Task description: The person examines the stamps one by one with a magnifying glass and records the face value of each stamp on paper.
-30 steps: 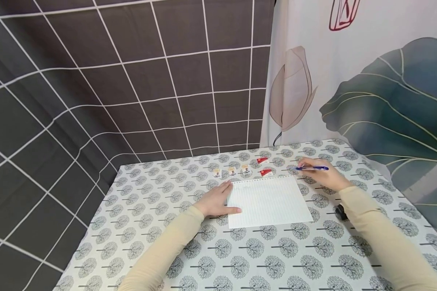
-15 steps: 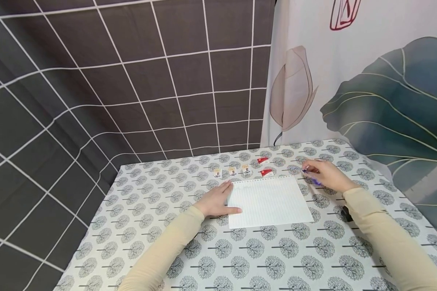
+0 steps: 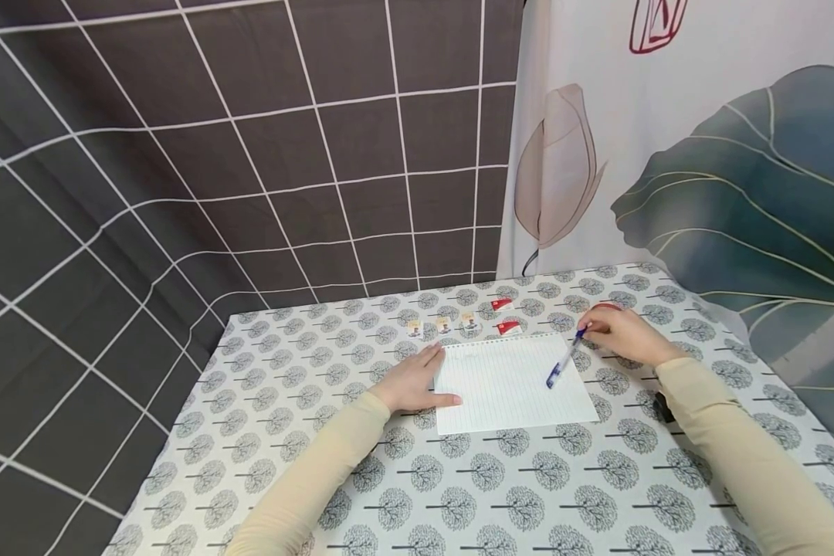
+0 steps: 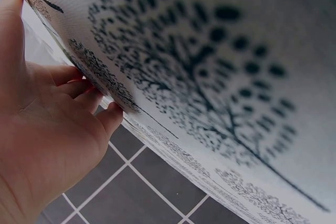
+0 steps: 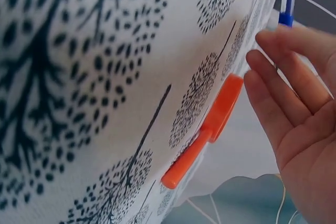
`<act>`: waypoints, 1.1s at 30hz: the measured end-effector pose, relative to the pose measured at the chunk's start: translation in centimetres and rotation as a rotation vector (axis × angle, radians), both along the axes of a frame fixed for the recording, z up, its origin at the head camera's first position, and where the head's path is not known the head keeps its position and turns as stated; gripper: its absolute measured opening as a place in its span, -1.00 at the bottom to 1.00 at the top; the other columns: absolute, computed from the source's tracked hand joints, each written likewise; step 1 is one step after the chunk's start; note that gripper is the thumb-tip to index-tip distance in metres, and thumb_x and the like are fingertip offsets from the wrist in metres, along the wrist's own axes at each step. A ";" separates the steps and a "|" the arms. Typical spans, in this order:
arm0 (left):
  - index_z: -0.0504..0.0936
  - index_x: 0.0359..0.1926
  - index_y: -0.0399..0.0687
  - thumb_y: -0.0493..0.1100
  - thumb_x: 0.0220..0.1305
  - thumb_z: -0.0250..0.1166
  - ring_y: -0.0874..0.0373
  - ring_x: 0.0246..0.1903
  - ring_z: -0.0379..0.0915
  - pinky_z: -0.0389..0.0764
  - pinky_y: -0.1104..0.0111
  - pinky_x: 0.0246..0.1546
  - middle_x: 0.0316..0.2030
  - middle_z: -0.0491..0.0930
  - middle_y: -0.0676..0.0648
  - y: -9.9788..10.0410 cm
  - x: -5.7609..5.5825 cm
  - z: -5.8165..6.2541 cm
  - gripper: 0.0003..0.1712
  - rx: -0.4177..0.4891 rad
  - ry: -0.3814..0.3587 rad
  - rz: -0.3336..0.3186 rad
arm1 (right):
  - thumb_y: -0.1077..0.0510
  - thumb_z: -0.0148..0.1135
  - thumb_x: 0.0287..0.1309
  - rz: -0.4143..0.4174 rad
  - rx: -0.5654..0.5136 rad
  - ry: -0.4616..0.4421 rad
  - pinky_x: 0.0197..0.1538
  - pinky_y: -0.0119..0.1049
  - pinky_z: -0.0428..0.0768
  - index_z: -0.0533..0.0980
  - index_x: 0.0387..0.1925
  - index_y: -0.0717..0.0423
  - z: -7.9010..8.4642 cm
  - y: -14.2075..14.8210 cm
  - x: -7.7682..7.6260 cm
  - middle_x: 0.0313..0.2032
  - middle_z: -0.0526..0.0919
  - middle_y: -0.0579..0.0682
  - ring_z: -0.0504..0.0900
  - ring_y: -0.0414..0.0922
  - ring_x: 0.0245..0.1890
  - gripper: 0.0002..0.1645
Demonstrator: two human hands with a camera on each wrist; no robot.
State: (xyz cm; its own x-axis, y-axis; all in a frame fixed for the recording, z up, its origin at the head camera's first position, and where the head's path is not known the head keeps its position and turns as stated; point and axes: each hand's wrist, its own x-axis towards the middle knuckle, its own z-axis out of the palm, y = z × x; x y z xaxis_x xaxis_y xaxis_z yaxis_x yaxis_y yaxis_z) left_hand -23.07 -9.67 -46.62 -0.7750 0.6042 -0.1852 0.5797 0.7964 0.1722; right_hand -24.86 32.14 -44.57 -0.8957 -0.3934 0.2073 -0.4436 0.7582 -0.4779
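My left hand (image 3: 411,381) lies with fingers extended on the left edge of the lined paper (image 3: 507,394), thumb reaching onto the sheet. In the left wrist view the same hand (image 4: 58,108) has its fingertips against the tree-print cloth. A clear pen with blue ends (image 3: 564,361) slants over the sheet's right part, one end at the fingertips of my right hand (image 3: 622,333), which pinches it. From the right wrist view, the pen (image 5: 287,1) extends beyond the thumb and index tip, while the other fingers of that hand (image 5: 302,103) are loosely extended.
An orange plastic piece with a short handle (image 5: 202,135) lies on the cloth (image 5: 152,66) beside the right fingertips. Beyond the paper are several small cards with pictures (image 3: 443,326) and two red-and-white pieces (image 3: 508,328). A dark grid curtain (image 3: 361,170) hangs behind the table.
The pen has swung in my right hand from lying sideways, through a blur, to slanting down-left over the paper. My right hand has shifted slightly right; the left hand stays put.
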 end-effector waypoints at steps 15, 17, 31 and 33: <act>-0.02 0.58 -0.23 0.58 0.24 0.06 0.00 0.56 -0.18 0.02 0.18 0.52 0.59 -0.13 -0.15 0.0 0.1 -0.4 0.25 0.014 -0.005 -0.002 | 0.25 0.31 0.22 -0.059 0.069 -0.110 0.04 0.22 0.60 0.68 -0.02 0.23 -0.7 -0.7 -0.1 -0.16 0.73 0.13 0.68 0.18 -0.10 -0.71; -0.02 0.58 -0.23 0.59 0.23 0.06 0.00 0.56 -0.18 0.02 0.17 0.52 0.59 -0.13 -0.15 0.0 0.1 -0.4 0.26 0.013 -0.001 -0.001 | 0.28 0.29 0.19 -0.067 0.074 -0.109 -0.01 0.20 0.62 0.68 -0.02 0.25 -0.8 -0.9 -0.3 -0.18 0.73 0.15 0.68 0.15 -0.17 -0.68; -0.03 0.58 -0.23 0.60 0.23 0.04 0.01 0.56 -0.19 0.01 0.18 0.52 0.59 -0.15 -0.14 0.0 -0.1 -0.3 0.26 -0.010 0.011 0.003 | 0.25 0.31 0.21 -0.053 0.055 -0.125 -0.10 0.12 0.68 0.65 0.02 0.27 -1.2 -1.2 -0.7 -0.12 0.72 0.21 0.69 0.14 -0.16 -0.66; -0.02 0.58 -0.24 0.61 0.23 0.04 0.00 0.56 -0.18 0.02 0.18 0.52 0.59 -0.13 -0.15 0.0 -0.1 -0.4 0.27 -0.003 0.012 0.004 | 0.25 0.31 0.21 -0.055 0.058 -0.123 -0.11 0.12 0.67 0.65 0.02 0.27 -1.3 -1.2 -0.7 -0.13 0.73 0.20 0.69 0.12 -0.17 -0.66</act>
State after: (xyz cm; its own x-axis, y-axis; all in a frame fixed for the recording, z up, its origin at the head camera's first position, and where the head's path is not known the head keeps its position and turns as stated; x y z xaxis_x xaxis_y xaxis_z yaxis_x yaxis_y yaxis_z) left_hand -23.17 -9.67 -47.03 -0.7796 0.6004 -0.1781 0.5784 0.7993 0.1627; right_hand -25.56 30.98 -45.83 -0.9334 -0.3513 0.0733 -0.3417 0.8076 -0.4807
